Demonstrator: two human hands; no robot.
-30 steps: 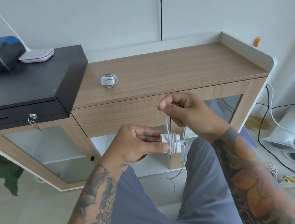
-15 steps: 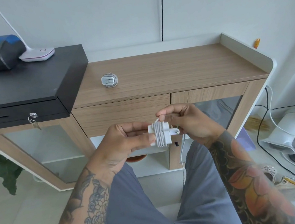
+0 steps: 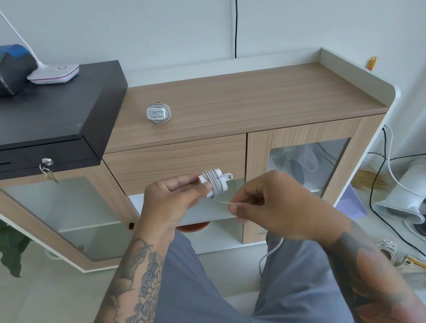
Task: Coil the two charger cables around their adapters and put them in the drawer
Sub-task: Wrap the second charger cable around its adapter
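1. Two hands work at mid-frame: the left hand (image 3: 174, 203) pinches a white square charger adapter (image 3: 215, 182) bound by several turns of thin white cable (image 3: 269, 253); the right hand (image 3: 268, 208) pinches the loose cable just beside it, its tail hanging lower.
2. One closed wooden drawer (image 3: 177, 163) sits just behind the held adapter.
3. A second white adapter already coiled in grey-white cable (image 3: 158, 113) lies on the wooden cabinet top (image 3: 253, 102), left of centre.
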